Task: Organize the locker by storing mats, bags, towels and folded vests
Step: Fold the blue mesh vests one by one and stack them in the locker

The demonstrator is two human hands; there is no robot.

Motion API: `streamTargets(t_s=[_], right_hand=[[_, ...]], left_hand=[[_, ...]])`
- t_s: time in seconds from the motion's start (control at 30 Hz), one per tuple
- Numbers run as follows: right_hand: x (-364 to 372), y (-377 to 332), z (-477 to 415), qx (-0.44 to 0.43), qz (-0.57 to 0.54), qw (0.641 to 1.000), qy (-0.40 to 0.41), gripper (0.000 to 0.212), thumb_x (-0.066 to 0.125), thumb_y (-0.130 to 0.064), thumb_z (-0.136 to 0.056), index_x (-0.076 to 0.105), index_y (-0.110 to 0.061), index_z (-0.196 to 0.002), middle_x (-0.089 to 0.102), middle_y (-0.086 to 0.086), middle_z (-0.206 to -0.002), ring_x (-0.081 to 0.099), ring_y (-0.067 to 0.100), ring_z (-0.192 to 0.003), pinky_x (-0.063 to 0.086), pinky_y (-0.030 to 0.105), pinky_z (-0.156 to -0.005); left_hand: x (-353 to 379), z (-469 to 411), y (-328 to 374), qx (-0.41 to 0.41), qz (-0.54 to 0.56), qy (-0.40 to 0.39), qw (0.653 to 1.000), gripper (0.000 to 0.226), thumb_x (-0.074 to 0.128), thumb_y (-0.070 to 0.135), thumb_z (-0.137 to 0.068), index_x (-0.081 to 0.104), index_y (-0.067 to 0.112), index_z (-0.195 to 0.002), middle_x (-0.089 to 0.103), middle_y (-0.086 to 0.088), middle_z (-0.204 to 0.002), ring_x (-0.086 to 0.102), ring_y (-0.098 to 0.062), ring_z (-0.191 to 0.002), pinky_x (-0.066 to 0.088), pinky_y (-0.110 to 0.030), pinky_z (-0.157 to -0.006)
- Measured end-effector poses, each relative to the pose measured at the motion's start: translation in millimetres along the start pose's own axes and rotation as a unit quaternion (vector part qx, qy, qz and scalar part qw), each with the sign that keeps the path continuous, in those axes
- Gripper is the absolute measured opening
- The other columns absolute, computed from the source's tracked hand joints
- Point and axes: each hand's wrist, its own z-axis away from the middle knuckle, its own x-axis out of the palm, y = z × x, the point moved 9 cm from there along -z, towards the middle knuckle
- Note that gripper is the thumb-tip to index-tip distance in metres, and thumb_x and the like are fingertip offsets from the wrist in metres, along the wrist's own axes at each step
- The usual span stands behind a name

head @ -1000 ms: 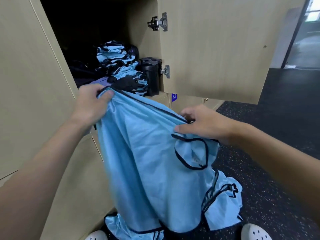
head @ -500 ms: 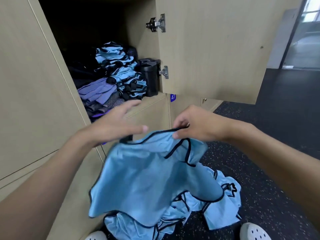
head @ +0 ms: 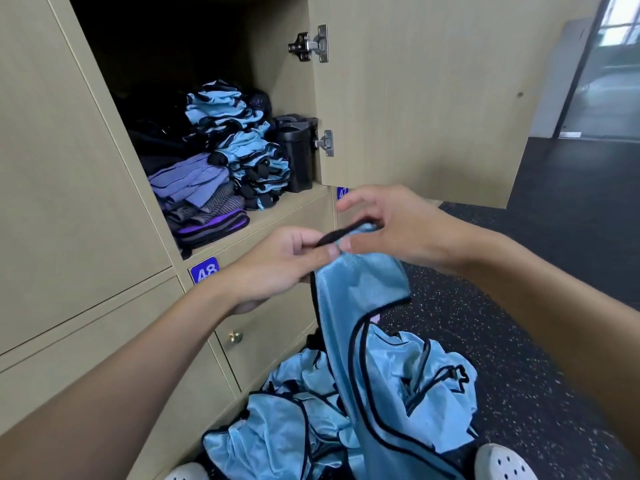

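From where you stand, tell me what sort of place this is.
Likely a gym or sports-club locker room: numbered wooden lockers, one marked 48, a speckled rubber floor, and folded blue vests stacked in the open locker.

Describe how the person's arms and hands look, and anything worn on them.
Both arms are bare as far as the frame shows: no sleeve on the left forearm or the right forearm. The left grip and the right grip are ungloved, with no ring, watch, band or marking visible.
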Motion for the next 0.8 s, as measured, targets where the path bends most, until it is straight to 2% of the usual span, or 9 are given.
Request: streamTargets(t_s=[0.1, 0.2, 0.3, 0.37, 0.47, 0.57, 0.67, 0.7, 0.8], right_hand=[[-5, 8, 5, 0.03, -0.062, 0.998, 0.0, 0.039, 0.073, -0.004, -0.085, 0.06, -0.011, -0.121, 0.073, 0.015, -0.102, 0.071, 0.031, -0.096, 0.056, 0.05, -0.089], [-14, 4, 7, 0.015, -0.094, 0.993, 0.066, 0.029, 0.069, -0.004, -0.089, 0.062, -0.015, -0.115, 0.074, 0.008, -0.101, 0.072, 0.021, -0.09, 0.057, 0.04, -0.087], [-16, -5, 7, 0.0, -0.073, 0.992, 0.101, 0.037, 0.07, -0.009, -0.088, 0.058, -0.014, -0.123, 0.073, 0.004, -0.101, 0.071, 0.019, -0.086, 0.056, 0.033, -0.087], [-14, -9, 6, -0.008, -0.079, 0.992, 0.102, 0.038, 0.07, -0.01, -0.088, 0.057, -0.013, -0.124, 0.074, 0.004, -0.098, 0.07, 0.016, -0.081, 0.055, 0.03, -0.084], [-10, -8, 7, -0.007, -0.065, 0.993, 0.094, 0.022, 0.068, -0.011, -0.09, 0.063, -0.013, -0.111, 0.076, 0.003, -0.094, 0.071, 0.019, -0.087, 0.054, 0.035, -0.087], [-13, -7, 7, -0.012, -0.022, 0.993, 0.113, 0.007, 0.064, -0.012, -0.093, 0.069, -0.007, -0.091, 0.075, 0.01, -0.091, 0.067, 0.02, -0.079, 0.053, 0.041, -0.083], [-16, -12, 7, -0.026, -0.031, 0.99, 0.137, 0.011, 0.062, -0.011, -0.095, 0.07, -0.005, -0.091, 0.076, 0.007, -0.091, 0.067, 0.014, -0.076, 0.054, 0.03, -0.077], [-15, -15, 7, -0.034, -0.043, 0.989, 0.136, 0.01, 0.061, -0.01, -0.095, 0.07, -0.005, -0.091, 0.076, 0.005, -0.091, 0.065, 0.008, -0.074, 0.052, 0.023, -0.075], [-12, -21, 8, -0.053, -0.056, 0.987, 0.139, 0.009, 0.062, -0.01, -0.094, 0.07, -0.009, -0.091, 0.075, 0.001, -0.089, 0.062, 0.0, -0.071, 0.049, 0.016, -0.075]], left_hand=[[-17, 1, 7, 0.008, 0.019, 0.052, 0.998, 0.027, 0.052, 0.021, -0.101, 0.067, -0.001, -0.102, 0.073, -0.009, -0.091, 0.063, -0.015, -0.084, 0.05, -0.037, -0.087], [-21, 4, 16, 0.03, 0.02, 0.057, 0.998, 0.022, 0.054, 0.022, -0.099, 0.065, 0.003, -0.096, 0.07, 0.0, -0.081, 0.06, -0.011, -0.075, 0.048, -0.031, -0.079], [-16, 6, 26, 0.066, 0.019, 0.061, 0.996, 0.021, 0.058, 0.018, -0.097, 0.067, 0.007, -0.112, 0.076, -0.01, -0.099, 0.068, -0.017, -0.087, 0.054, -0.032, -0.081], [-20, 9, 35, 0.099, 0.023, 0.089, 0.991, 0.017, 0.056, 0.014, -0.098, 0.069, 0.005, -0.105, 0.076, -0.009, -0.095, 0.068, -0.014, -0.083, 0.054, -0.025, -0.076], [-33, 13, 46, 0.126, 0.035, 0.145, 0.981, 0.023, 0.054, 0.015, -0.099, 0.063, 0.011, -0.078, 0.069, 0.003, -0.071, 0.058, -0.008, -0.064, 0.046, -0.017, -0.062], [-47, 15, 48, 0.132, 0.029, 0.193, 0.972, 0.028, 0.054, 0.023, -0.1, 0.058, 0.009, -0.076, 0.059, -0.005, -0.071, 0.05, -0.017, -0.068, 0.041, -0.029, -0.066], [-47, 16, 48, 0.123, 0.065, 0.195, 0.971, 0.009, 0.059, 0.018, -0.098, 0.065, 0.011, -0.098, 0.071, 0.003, -0.078, 0.062, -0.008, -0.069, 0.05, -0.022, -0.067], [-47, 15, 46, 0.121, 0.058, 0.19, 0.973, 0.014, 0.064, 0.018, -0.093, 0.065, 0.012, -0.107, 0.073, 0.004, -0.083, 0.065, -0.007, -0.072, 0.051, -0.02, -0.068], [-40, 17, 56, 0.142, -0.011, 0.176, 0.974, 0.008, 0.069, 0.018, -0.088, 0.071, 0.013, -0.095, 0.07, 0.006, -0.075, 0.06, -0.005, -0.068, 0.049, -0.017, -0.067]])
